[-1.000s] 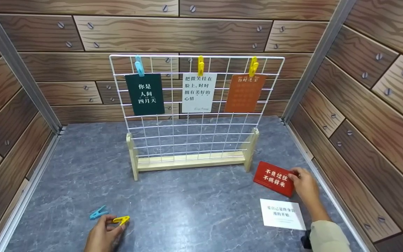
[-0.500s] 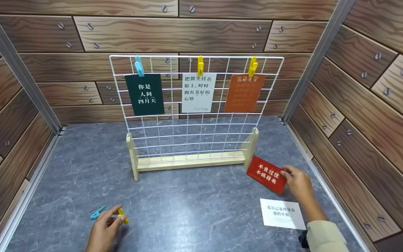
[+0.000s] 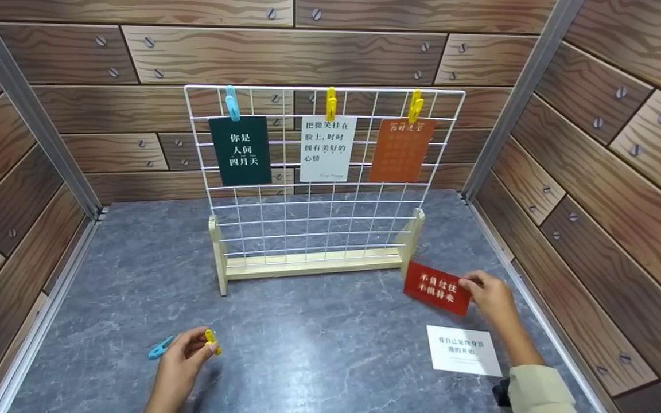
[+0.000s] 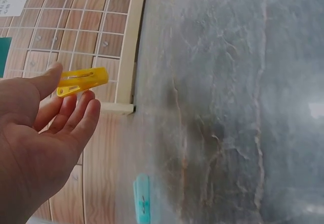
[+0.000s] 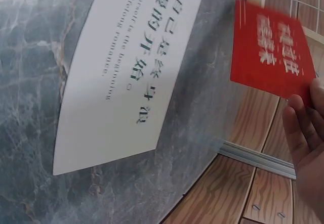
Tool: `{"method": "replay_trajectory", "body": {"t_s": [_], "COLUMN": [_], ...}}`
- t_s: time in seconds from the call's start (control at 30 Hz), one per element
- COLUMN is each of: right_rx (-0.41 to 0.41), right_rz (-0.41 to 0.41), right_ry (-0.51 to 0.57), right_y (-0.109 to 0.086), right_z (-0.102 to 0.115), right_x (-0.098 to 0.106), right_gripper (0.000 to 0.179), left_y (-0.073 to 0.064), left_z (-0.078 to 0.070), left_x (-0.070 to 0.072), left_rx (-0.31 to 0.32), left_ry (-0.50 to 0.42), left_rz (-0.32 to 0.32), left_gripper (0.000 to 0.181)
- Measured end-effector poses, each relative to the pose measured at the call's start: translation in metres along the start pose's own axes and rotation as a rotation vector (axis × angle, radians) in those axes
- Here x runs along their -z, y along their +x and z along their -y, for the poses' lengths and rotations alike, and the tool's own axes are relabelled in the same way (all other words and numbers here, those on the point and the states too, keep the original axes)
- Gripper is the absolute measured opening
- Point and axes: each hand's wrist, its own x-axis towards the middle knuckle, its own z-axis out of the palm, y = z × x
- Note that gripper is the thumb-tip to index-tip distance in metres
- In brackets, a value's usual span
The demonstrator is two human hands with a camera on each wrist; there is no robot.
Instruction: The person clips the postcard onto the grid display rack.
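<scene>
My left hand [image 3: 178,364] pinches a yellow clothespin [image 4: 83,80] between thumb and fingers, raised over the grey floor at the front left. Just behind that hand lies a light-blue clothespin [image 3: 160,347], partly covered by it in the head view. At the right, my right hand [image 3: 492,298] holds a red card [image 3: 436,288] by its right edge, pinched between thumb and fingers. The card bears white characters and is tilted, its left corner overlapping the foot of the wire rack in the head view. A white printed card [image 5: 126,67] lies flat on the floor nearer to me.
A white wire grid rack [image 3: 319,221] on a pale wooden stand [image 3: 313,265] rises at the back centre. Clothespins hold a dark green card [image 3: 241,150], a white card [image 3: 326,150] and an orange card [image 3: 402,152] along its top. Wood-patterned walls [image 3: 588,229] enclose the area.
My left hand has lifted the yellow clothespin and turned it upright. My right hand has raised the red card and moved it slightly left, tilting it up.
</scene>
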Motion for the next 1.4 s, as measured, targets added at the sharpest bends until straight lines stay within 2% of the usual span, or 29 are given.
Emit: {"method": "replay_trajectory", "body": {"t_s": [0.13, 0.3, 0.6, 0.83, 0.9, 1.13, 1.4], "right_rx": [0.014, 0.024, 0.171, 0.27, 0.282, 0.278, 0.321], "right_rz": [0.031, 0.083, 0.17, 0.21, 0.219, 0.23, 0.229], "right_ry": [0.046, 0.123, 0.219, 0.222, 0.236, 0.288, 0.337], "right_y": [-0.001, -0.001, -0.008, -0.013, -0.014, -0.015, -0.013], "right_z": [0.005, 0.015, 0.046, 0.074, 0.083, 0.11, 0.134], "right_x": [-0.001, -0.01, -0.036, -0.061, -0.067, -0.088, -0.113], "right_gripper": [0.017, 0.015, 0.012, 0.009, 0.009, 0.007, 0.005], "left_y": [0.002, 0.006, 0.01, 0.015, 0.017, 0.02, 0.025], "left_z": [-0.005, -0.012, -0.024, -0.033, -0.036, -0.046, -0.06], "left_x": [-0.004, -0.008, -0.01, -0.012, -0.013, -0.014, -0.011], "left_rx": [-0.006, -0.004, -0.029, -0.058, -0.074, -0.191, -0.221], "left_ry": [-0.021, -0.004, 0.018, 0.042, 0.047, 0.04, 0.064], "left_rz": [0.001, 0.016, 0.025, 0.013, 0.015, 0.01, 0.011], "left_gripper": [0.038, 0.037, 0.036, 0.032, 0.031, 0.029, 0.028]}}
